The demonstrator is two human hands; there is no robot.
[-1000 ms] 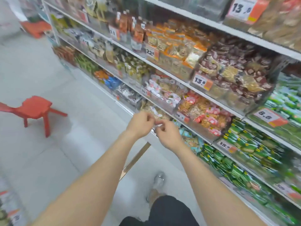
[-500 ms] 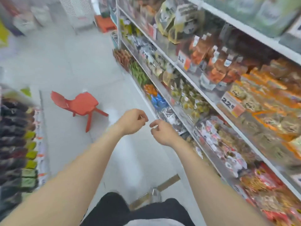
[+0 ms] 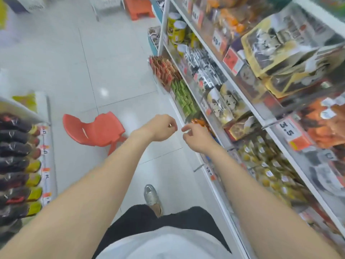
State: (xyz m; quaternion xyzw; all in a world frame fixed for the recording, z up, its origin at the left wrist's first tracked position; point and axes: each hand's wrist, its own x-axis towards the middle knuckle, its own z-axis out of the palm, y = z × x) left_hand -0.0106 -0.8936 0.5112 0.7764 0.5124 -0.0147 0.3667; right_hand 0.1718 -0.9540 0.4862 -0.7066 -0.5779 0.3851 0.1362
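Observation:
I stand in a shop aisle with both arms stretched out in front of me at waist height. My left hand point(image 3: 160, 129) is curled into a loose fist, knuckles up. My right hand point(image 3: 196, 139) is a short gap to its right, fingers curled with thumb and forefinger tips close together. I cannot make out anything small between the fingers of either hand. Both hands hover over the floor beside the lower shelves of snack packets point(image 3: 188, 103) and touch none of them.
Tall shelving point(image 3: 248, 107) packed with bagged goods and price tags runs along the right. A low rack of dark bottles point(image 3: 16, 165) stands at the left. A red plastic child's chair point(image 3: 97, 131) sits on the white tiled floor ahead. An orange stool point(image 3: 138, 6) is at the far end.
My hands were touching each other a second ago and have drawn slightly apart. My view has swung left, from facing the shelves to looking down the aisle.

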